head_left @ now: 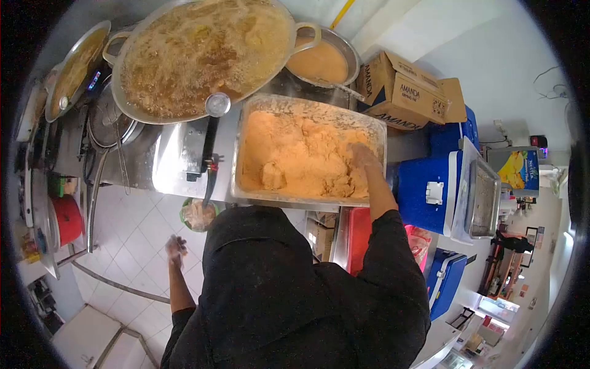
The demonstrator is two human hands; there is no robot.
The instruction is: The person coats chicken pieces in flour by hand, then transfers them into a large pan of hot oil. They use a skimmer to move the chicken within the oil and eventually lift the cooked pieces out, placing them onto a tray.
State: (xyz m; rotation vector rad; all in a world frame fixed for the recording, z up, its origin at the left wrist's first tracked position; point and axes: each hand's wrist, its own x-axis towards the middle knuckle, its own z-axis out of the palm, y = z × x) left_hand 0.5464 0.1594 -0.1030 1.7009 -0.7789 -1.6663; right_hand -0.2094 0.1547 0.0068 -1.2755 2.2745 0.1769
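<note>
A rectangular metal tray [309,198] holds orange, flour-like powder [295,147] with coated lumps in it. My right hand [365,157] reaches into the powder near the tray's right side; powder coats its fingers, and their tips are hidden. Away from the tray, at the lower left, my left hand [176,247] hangs over the tiled floor. Its powdery fingers look loosely bent and apart, with nothing visible between them.
A large pan [203,58] of bubbling oil stands left of the tray. Behind the tray are a pot [316,61] of orange liquid and a cardboard box [405,92]. A blue cooler [430,190] stands at right. A green-rimmed container [198,215] sits low left.
</note>
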